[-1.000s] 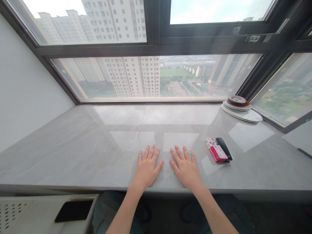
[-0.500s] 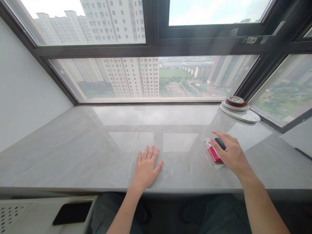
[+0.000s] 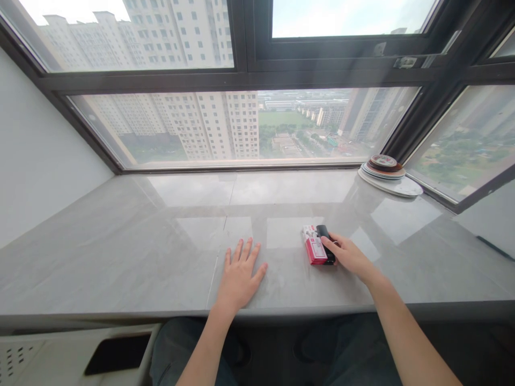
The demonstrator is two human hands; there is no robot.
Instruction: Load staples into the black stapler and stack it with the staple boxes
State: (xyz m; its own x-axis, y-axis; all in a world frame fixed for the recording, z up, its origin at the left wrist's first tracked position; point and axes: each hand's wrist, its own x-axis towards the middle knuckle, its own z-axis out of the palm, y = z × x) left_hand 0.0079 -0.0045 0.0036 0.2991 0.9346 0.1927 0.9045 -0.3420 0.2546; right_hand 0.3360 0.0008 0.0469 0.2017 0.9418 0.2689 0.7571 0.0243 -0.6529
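Note:
My left hand (image 3: 238,276) lies flat on the grey marble-look sill, fingers spread, with nothing in it. To its right, my right hand (image 3: 348,254) has its thumb over the top of a long black object (image 3: 323,231), with the other fingers along its far right side. I cannot make out what kind of object it is. Against its left side lies a small red-and-white printed box (image 3: 316,251), which touches it. Both rest on or just above the sill; which one I cannot tell. My palm and fingers hide part of the black object.
Stacked round plates or lids (image 3: 388,174) sit in the far right corner by the window frame (image 3: 241,80). The sill (image 3: 120,257) ends in a front edge just before my legs. A black phone-like slab (image 3: 117,354) lies on a white perforated unit at lower left.
My right hand has moved left and closed on the black object. The black object and the red-and-white box have shifted left with it. My left hand stays put.

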